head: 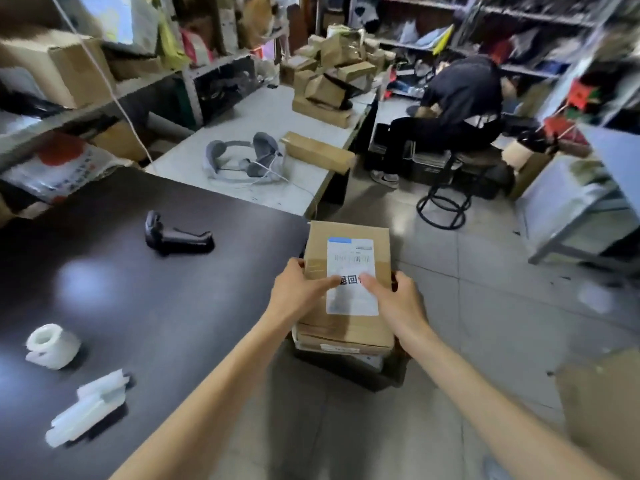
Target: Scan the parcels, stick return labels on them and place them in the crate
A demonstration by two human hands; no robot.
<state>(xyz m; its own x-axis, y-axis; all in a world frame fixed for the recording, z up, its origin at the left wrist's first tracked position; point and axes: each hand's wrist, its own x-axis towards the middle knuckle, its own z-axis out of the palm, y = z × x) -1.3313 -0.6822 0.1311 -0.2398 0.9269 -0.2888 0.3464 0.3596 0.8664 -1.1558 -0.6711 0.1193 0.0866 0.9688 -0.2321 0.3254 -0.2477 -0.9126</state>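
Observation:
A brown cardboard parcel (348, 239) with a white label (351, 299) on top lies on a stack of other parcels (343, 337) in a dark crate (384, 375) on the floor, just right of the black table. My left hand (299, 289) grips the parcel's left edge, thumb on the label. Gripping the right edge is my right hand (394, 296), its thumb also on the label. A black handheld scanner (173, 235) lies on the table, apart from both hands. A white label roll (52, 344) sits at the table's left.
The black table (145, 306) also carries white backing strips (86, 407). Behind it a grey table (256, 112) holds a headset (242, 157) and cardboard boxes (325, 84). A person (450, 109) sits on a stool at the back right. Shelves line the walls.

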